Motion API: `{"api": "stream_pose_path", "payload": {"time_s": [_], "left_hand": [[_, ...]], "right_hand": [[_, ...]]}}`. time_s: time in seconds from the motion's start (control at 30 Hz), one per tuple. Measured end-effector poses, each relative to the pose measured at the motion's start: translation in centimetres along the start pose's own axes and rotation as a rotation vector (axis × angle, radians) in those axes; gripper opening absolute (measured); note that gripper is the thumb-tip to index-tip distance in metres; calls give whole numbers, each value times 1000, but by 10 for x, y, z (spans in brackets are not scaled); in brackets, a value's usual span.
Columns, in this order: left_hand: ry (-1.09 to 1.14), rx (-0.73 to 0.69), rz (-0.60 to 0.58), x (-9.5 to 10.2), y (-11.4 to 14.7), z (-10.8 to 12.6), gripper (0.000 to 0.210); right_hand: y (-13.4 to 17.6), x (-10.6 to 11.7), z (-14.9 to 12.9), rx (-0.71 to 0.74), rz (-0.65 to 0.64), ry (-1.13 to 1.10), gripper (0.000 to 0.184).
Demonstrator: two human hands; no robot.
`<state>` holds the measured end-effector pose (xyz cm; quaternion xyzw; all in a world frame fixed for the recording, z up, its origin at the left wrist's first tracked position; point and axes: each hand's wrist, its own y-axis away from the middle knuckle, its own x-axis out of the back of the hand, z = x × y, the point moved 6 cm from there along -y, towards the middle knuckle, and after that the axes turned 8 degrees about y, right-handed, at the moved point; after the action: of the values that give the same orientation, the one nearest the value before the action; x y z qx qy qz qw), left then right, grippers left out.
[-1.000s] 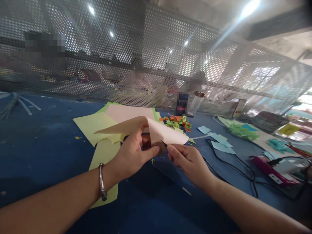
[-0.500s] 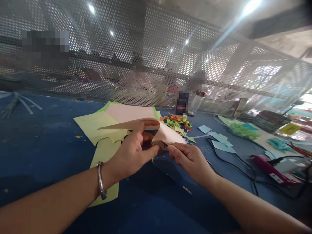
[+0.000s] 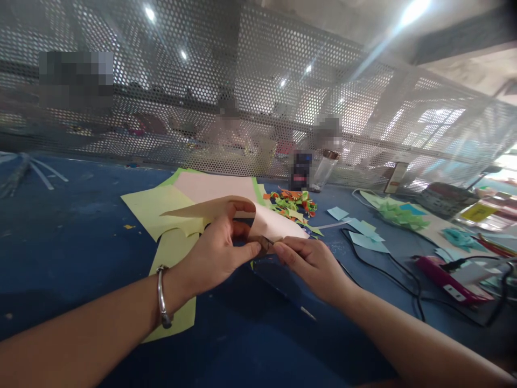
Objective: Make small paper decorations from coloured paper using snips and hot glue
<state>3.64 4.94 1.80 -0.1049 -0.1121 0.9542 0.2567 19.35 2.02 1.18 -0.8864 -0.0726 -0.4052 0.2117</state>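
L hand: has hold of the pale sheet. Fingers curve up under the bend, thumb tip at its lower edge; sheet gripped btwn. Whether thumb meets fingertips behind paper: can't tell, hidden.

R hand: thumb + index together, clamped on a thin dark tool, only its narrow tip showing, pointing L twd my L thumb. Type n/k, mostly covered by my fingers.

Sheet pos.: off the table, in front of me, betw. both hands. L part reaches out flat-ish over the yellow-green paper; R part folds down twd R hand. Prob. held raised so that the edge is free for the tool; L fingers inside the bend prob. back it vs. pressure. R grip close to the tip, presumably for fine control.

Pink sheets on green ones, beyond sheet, near mesh screen; likely put there within reach but off the work spot. Orange/green scraps heaped just R of these, perhaps to keep bits together. Blue paper pcs R of scraps, beside black cable, which runs near the magenta power strip, far R.
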Motion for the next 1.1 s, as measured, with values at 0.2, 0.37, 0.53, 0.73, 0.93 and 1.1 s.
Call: {"api": "stream_pose_path", "payload": {"time_s": [0.2, 0.37, 0.53, 0.73, 0.93, 1.1], "left_hand": [[-28, -2, -29, -2, 1, 3, 48], [-37, -19, 28, 0, 1, 6, 58], [60, -8, 46, -1, 1, 1, 53], [93, -6, 64, -2, 2, 1, 48], [99, 30, 68, -2, 3, -1, 40], [168, 65, 100, -2, 2, -2, 39]], "right_hand": [[-1, 1, 1, 24, -1, -23, 44], [-1, 4, 4, -7, 15, 0, 45], [0, 2, 7, -14, 11, 16, 46], [0, 1, 8, -16, 15, 21, 47], [0, 1, 8, -11, 1, 25, 46], [0, 2, 7, 7, 8, 51, 44]]}}
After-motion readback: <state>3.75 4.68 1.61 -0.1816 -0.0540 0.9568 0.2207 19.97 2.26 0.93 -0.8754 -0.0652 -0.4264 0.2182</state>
